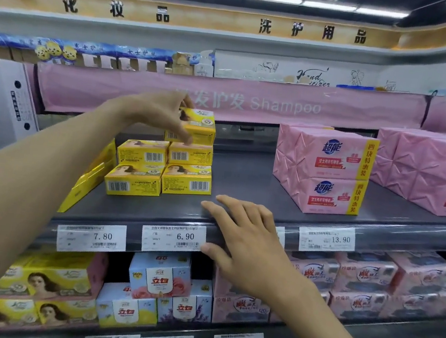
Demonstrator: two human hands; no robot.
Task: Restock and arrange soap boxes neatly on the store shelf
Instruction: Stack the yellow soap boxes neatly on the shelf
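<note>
Yellow soap boxes are stacked on the grey shelf (243, 180) at centre left. My left hand (164, 113) grips the top yellow soap box (198, 128) from its left side, on top of the right-hand column. Below it sit two more yellow boxes (189, 168), with a two-high stack (138, 166) to their left. My right hand (244, 237) rests with spread fingers on the shelf's front edge, just right of the stack, holding nothing.
Pink wrapped soap packs (327, 168) stand at the shelf's right, more pink packs (442, 172) farther right. Larger yellow packs (87, 179) lie at the left. Price tags (173, 237) line the shelf edge. The lower shelf holds yellow, blue-white and pink soap packs.
</note>
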